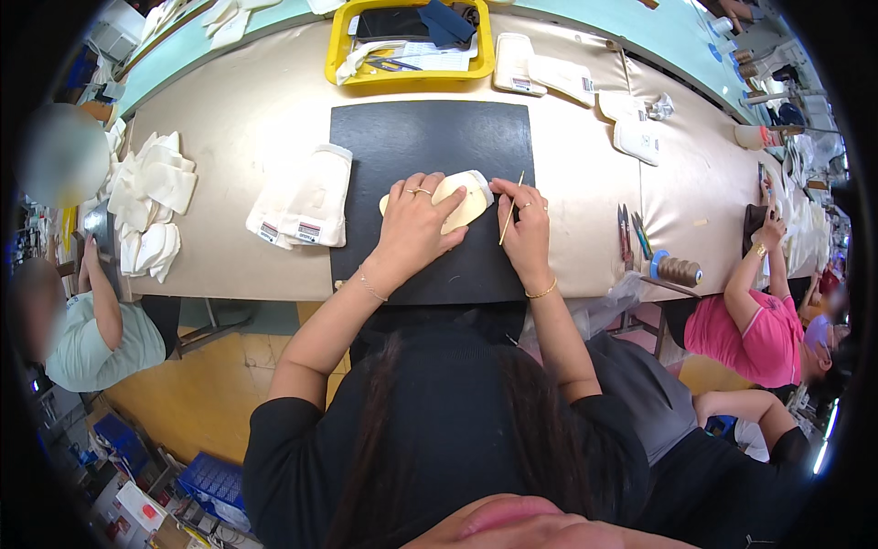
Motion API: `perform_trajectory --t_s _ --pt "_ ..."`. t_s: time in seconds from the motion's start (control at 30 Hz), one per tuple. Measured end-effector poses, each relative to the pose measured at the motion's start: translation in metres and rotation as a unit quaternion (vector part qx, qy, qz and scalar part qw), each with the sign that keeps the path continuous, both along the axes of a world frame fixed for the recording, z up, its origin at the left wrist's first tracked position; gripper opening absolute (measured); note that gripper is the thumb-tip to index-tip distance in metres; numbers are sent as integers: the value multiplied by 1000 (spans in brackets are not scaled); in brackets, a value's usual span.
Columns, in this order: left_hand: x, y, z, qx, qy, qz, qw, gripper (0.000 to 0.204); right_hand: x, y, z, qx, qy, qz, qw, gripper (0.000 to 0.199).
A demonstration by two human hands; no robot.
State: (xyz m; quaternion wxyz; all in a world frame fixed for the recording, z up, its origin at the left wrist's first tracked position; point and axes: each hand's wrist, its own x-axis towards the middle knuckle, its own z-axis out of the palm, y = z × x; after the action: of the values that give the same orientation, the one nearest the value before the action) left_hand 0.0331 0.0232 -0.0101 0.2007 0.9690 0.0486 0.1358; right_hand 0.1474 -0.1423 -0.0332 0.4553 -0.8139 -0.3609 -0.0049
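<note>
On a black mat in front of me, my left hand lies with fingers spread over a flat, cream, rounded piece. The piece looks like a template or pad with a small hole. A white cloth edge shows from under its far right end. In my right hand, closed, is a thin yellowish stick, slanting between the fingers. Its kind cannot be made out. The right fingertips are beside the white cloth edge; whether they touch it is unclear.
White cloth pieces lie left of the mat, with a loose pile farther left. A yellow tray stands beyond. At right are pens, a brown thread spool and more white pieces. Co-workers sit at both sides.
</note>
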Motion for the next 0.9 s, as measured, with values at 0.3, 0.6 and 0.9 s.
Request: perform_trajectory --t_s 0.3,0.6,0.9 --pt "4 -7 6 1 44 19 999 55 -2 2 1 14 0 -16 1000 18" --pt "7 -13 9 9 66 34 997 54 8 16 20 17 121 19 992 16" --pt "7 -14 8 17 62 41 997 54 18 29 26 -73 -14 76 994 15"
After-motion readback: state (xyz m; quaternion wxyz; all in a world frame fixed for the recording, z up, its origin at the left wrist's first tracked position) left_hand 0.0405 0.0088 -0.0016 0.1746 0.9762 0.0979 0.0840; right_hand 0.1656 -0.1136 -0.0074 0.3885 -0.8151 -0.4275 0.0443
